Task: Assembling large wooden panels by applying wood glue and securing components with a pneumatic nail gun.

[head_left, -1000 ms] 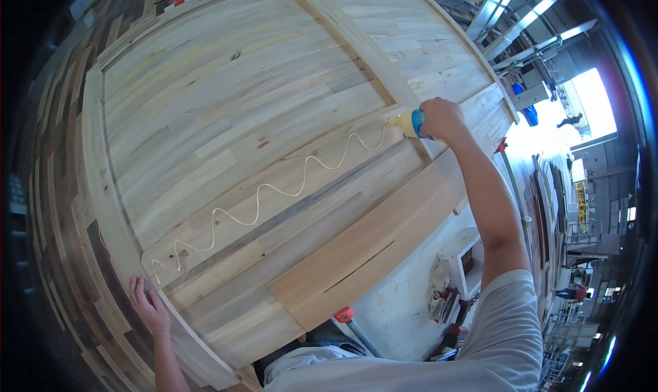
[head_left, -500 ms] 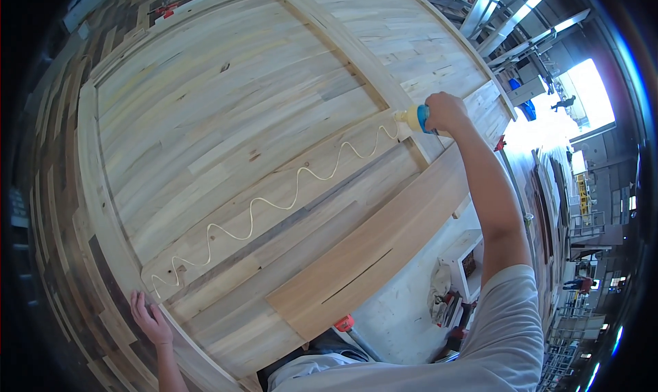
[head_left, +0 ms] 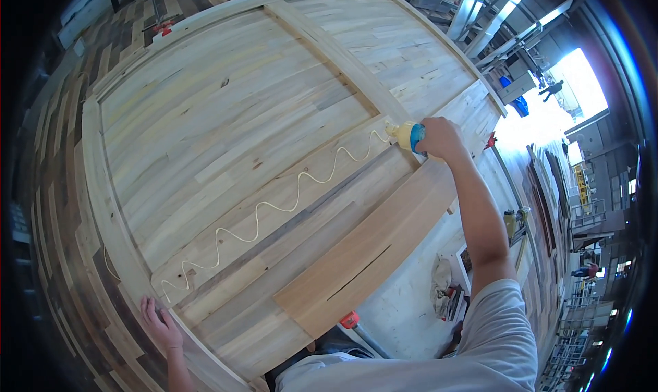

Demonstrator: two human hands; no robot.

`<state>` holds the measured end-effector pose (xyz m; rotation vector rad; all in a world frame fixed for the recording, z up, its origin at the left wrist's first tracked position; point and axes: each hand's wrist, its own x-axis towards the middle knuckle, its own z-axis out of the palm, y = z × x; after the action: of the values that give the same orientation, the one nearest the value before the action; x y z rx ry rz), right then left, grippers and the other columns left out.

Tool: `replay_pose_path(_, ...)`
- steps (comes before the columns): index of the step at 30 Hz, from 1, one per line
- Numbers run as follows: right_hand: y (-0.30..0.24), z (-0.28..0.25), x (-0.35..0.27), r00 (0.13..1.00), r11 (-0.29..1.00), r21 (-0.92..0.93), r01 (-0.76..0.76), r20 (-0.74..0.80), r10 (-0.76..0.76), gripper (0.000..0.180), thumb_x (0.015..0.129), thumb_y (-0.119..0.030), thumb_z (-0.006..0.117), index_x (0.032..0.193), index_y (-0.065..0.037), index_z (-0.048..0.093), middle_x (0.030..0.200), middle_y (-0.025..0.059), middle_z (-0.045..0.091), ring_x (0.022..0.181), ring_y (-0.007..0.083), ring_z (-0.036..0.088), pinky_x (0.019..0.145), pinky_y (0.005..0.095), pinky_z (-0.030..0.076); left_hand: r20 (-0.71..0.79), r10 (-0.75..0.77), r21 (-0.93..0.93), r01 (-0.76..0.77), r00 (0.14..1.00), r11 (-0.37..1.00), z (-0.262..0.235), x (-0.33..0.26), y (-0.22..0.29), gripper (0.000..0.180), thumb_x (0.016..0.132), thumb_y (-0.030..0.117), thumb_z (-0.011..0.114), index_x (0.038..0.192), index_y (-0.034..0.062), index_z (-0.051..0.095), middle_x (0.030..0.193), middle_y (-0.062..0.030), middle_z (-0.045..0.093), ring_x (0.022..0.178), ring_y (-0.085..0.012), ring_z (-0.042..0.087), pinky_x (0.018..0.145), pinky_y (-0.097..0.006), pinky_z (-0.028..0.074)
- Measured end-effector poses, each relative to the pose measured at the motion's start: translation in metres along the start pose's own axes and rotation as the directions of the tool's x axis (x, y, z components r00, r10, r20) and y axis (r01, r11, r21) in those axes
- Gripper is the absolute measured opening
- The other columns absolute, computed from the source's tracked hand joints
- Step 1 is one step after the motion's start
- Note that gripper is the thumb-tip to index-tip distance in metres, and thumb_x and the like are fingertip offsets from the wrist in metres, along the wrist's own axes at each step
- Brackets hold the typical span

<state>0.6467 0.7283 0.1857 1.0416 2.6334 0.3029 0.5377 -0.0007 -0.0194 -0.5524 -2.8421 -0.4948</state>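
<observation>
My right hand (head_left: 441,138) is wrapped round a glue bottle (head_left: 416,136) with a pale yellow front end and a blue band. The bottle is tipped, its nozzle pointing left at the far end of a flat rail (head_left: 315,166). Along that rail runs a wavy bead of pale glue (head_left: 257,221). The rail belongs to a large framed wooden panel (head_left: 212,138) made of narrow strips. My left hand (head_left: 162,325), fingers stretched out, lies on the panel's left frame edge near the bead's near end. It holds nothing.
A loose smooth plank (head_left: 370,255) with a dark slit lies along the panel's near side. Red-ended clamps (head_left: 349,319) sit at the edges. Beyond the plank, a white surface (head_left: 404,310) carries a small box with tools. Dark striped boards (head_left: 62,255) extend at left.
The view has shifted slightly. My right hand and the bottle have come a little nearer and to the left in the picture. The left hand stays on the frame edge.
</observation>
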Motion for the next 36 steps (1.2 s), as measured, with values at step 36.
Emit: replay_pose_path(36,-0.023,0.306,-0.546,0.240,-0.337,0.923,0.183,0.291,0.926,0.056,0.070,-0.002,0.078,0.118,-0.005,0.049,0.111,0.0059,0.055,0.104,0.0175,0.055,0.093,0.0342,0.047,-0.282,0.162,-0.032,-0.178,0.946,0.983,0.004,-0.006,0.024,0.027,0.091,0.021,0.060,0.107,0.0014,0.069,0.103,-0.0211,0.067,0.092,-0.0399,0.063,0.080,-0.048,0.051)
